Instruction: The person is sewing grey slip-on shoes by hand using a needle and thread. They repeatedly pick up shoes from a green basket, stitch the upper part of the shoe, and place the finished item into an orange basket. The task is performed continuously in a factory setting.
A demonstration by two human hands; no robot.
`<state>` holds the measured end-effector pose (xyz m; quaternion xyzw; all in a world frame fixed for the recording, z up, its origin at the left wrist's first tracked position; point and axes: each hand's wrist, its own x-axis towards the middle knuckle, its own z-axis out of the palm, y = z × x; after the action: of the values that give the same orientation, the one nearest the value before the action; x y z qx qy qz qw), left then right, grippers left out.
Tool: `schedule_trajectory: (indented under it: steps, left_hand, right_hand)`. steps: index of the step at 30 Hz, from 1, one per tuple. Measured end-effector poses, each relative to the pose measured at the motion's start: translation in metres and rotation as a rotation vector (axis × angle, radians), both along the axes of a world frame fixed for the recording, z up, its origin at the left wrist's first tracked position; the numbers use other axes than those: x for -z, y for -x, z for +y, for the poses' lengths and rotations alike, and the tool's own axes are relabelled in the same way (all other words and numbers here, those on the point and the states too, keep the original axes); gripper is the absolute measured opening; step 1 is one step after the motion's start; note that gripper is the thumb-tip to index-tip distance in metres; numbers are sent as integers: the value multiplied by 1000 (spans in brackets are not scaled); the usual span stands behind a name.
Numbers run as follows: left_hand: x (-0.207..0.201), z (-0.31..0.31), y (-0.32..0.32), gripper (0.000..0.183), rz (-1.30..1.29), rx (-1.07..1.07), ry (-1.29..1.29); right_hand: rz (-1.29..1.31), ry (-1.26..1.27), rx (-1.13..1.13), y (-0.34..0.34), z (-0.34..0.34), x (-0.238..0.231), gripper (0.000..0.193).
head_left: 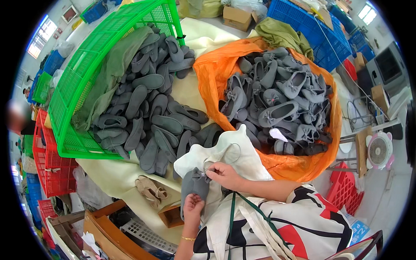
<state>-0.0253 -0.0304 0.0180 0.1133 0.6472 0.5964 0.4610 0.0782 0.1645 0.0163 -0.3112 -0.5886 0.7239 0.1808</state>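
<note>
A grey fabric flat shoe [193, 184] with a small bow at one end is held low over the white cloth on my lap [249, 149]. My left hand [193, 206] has its fingers curled round the shoe's near side. At the bow, my right hand [223, 174] is closed in a pinch; whatever sits between its fingertips is too small to make out. Beyond the cloth, many grey shoes [162, 125] spill out of a tipped green crate [80, 78]. To the right, an orange sack [299, 167] is full of grey shoes with bows [279, 112].
Beige slippers [151, 190] lie on the pale sheet [115, 175] at left, near an open wooden box [171, 216]. Red crates [52, 164] stand at far left. Blue crates [299, 26] stand behind the sack. A fan [380, 150] is at right.
</note>
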Motion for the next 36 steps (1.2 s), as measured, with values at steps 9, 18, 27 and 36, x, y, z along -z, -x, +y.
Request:
schedule_trajectory:
  steps: [9, 18, 27, 36]
  left_hand:
    - [10, 3, 3, 19, -513, -263, -227]
    - [-13, 28, -23, 32, -652, -286, -263]
    - [-13, 36, -21, 42, -629, -595, -119]
    - [-3, 38, -21, 33, -595, -690, -126]
  right_hand:
    - [-31, -73, -129, -1, -24, -7, 18]
    - [84, -529, -442, -9, -41, -14, 21]
    - [-34, 196, -13, -47, 9, 15, 14]
    - [92, 104, 589, -125, 103, 12, 16]
